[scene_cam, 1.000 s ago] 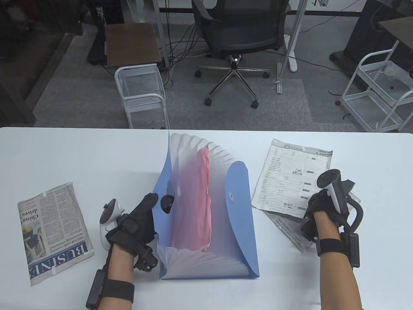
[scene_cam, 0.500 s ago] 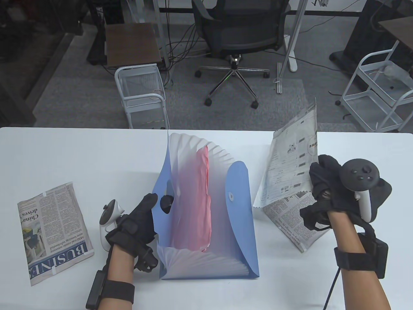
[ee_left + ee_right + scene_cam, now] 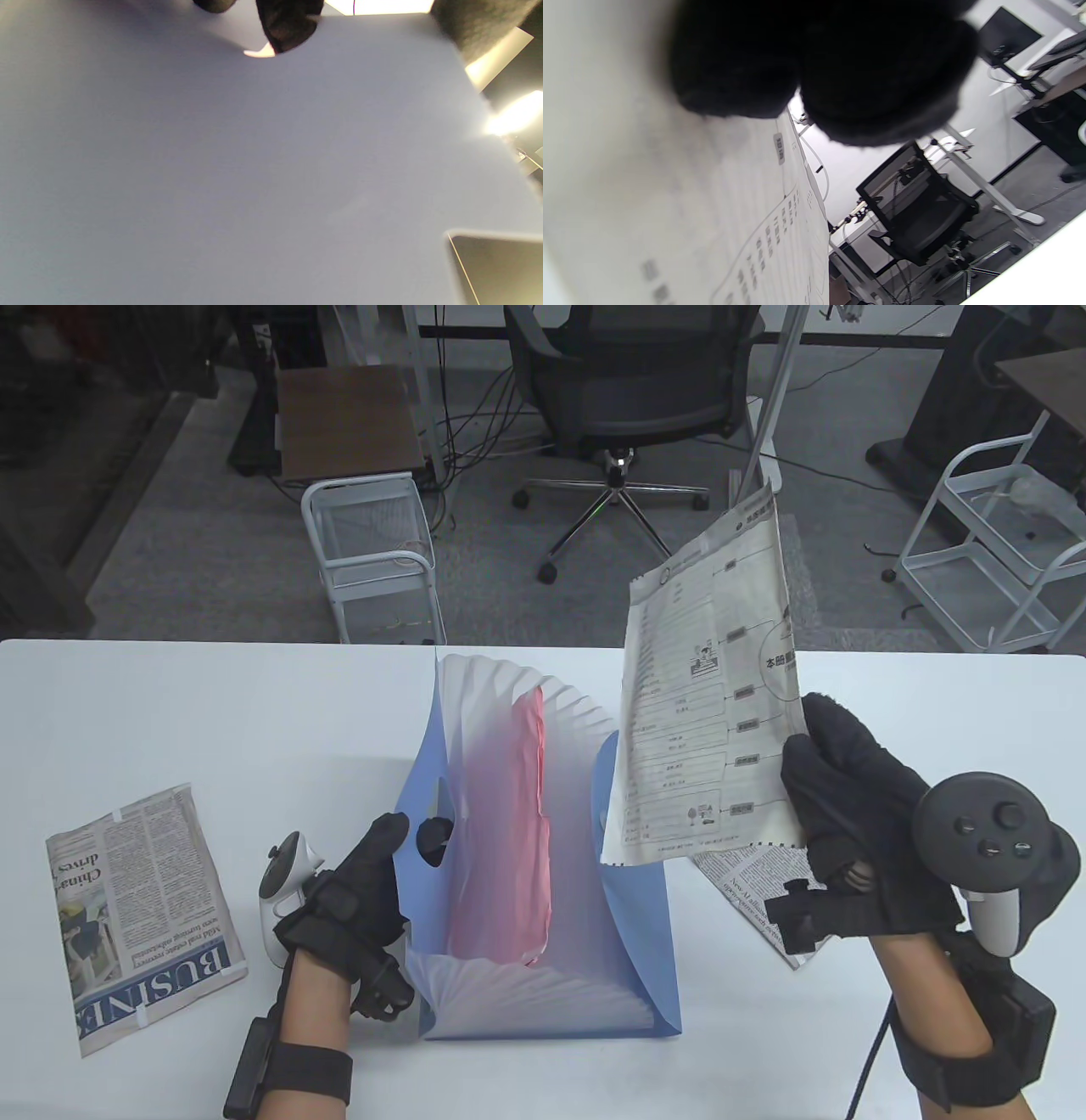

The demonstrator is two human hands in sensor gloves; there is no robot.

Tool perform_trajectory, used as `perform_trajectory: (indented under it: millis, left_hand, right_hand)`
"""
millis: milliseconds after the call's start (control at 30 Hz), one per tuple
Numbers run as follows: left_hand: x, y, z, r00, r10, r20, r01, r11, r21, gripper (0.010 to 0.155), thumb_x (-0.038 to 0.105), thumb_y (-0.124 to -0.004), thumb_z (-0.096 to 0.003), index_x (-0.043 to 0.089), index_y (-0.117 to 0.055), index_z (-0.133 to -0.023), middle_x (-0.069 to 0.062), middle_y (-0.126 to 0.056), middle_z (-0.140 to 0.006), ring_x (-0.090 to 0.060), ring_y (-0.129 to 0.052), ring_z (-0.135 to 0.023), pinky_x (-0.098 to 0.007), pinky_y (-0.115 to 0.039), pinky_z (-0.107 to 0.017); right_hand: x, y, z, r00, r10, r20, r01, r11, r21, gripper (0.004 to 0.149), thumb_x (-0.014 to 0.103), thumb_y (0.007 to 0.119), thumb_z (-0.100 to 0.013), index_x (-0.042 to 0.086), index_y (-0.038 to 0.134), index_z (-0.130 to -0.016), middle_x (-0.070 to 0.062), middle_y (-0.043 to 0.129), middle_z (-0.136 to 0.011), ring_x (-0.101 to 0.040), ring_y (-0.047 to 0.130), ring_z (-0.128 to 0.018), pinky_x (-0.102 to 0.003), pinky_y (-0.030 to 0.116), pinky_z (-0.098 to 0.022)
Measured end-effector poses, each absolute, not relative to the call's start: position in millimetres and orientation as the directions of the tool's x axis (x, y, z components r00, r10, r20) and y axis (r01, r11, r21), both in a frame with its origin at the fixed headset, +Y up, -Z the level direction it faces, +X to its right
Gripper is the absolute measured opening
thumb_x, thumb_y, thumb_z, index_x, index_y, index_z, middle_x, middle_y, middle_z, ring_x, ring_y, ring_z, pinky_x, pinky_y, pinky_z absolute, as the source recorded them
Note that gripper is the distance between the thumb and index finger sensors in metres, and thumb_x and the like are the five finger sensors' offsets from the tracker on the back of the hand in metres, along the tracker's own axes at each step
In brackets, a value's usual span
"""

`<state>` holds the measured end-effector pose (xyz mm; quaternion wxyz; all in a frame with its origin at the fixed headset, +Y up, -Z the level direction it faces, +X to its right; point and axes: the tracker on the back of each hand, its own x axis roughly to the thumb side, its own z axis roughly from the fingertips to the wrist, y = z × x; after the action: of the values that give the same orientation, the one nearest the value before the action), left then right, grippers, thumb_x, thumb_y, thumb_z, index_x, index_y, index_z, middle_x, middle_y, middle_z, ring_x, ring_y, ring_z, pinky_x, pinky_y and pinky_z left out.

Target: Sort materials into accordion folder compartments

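A blue accordion folder (image 3: 640,950) stands fanned open in the middle of the table, with pink sheets (image 3: 509,848) in one of its middle pockets. My left hand (image 3: 399,848) grips the folder's left cover through its cut-out; the cover (image 3: 237,169) fills the left wrist view. My right hand (image 3: 827,780) pinches a printed sheet with diagrams (image 3: 708,712) by its right edge and holds it upright in the air, just right of the folder. The sheet (image 3: 649,212) also shows close up in the right wrist view under my fingers (image 3: 814,63).
A folded business newspaper (image 3: 140,916) lies at the table's left. Another folded newspaper (image 3: 747,891) lies on the table under my right hand. Beyond the far edge stand an office chair (image 3: 632,381) and white wire carts (image 3: 373,551).
My right hand has lifted the printed sheet off the newspaper and carried it up and left toward the folder. My left hand has kept its hold on the cover.
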<state>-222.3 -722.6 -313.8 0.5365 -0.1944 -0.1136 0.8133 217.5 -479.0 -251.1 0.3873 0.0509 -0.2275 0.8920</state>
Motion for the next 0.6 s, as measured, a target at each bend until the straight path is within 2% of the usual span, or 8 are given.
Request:
perform_trajectory:
  millis: [167, 600]
  left_hand:
    - [-223, -723, -314, -0.348, 0.917, -0.194, -0.829, -0.397, -0.393, 0.074, 0.072, -0.068, -0.0618, 0.012, -0.061, -0.106, -0.035, -0.011, -0.122, -0.066, -0.010, -0.102, -0.073, -0.036, -0.066]
    - [-224, -723, -314, -0.347, 0.918, -0.193, -0.830, -0.397, -0.392, 0.074, 0.071, -0.068, -0.0619, 0.012, -0.061, -0.106, -0.035, -0.011, -0.122, -0.067, -0.010, -0.102, -0.073, -0.036, -0.066]
  right_hand:
    - [198, -484, -243, -0.682, 0.662, 0.311, -0.730, -0.597, -0.331, 0.047, 0.035, 0.081, -0.057, 0.007, 0.074, -0.094, 0.008, 0.100, -0.031, -0.024, 0.104, -0.016, -0.022, 0.086, -0.004]
    - [175, -503, -242, -0.710, 0.634, 0.307, -0.703, -0.662, -0.261, 0.047, 0.034, 0.081, -0.057, 0.006, 0.075, -0.094, 0.007, 0.100, -0.031, -0.025, 0.104, -0.016, -0.022, 0.085, -0.004]
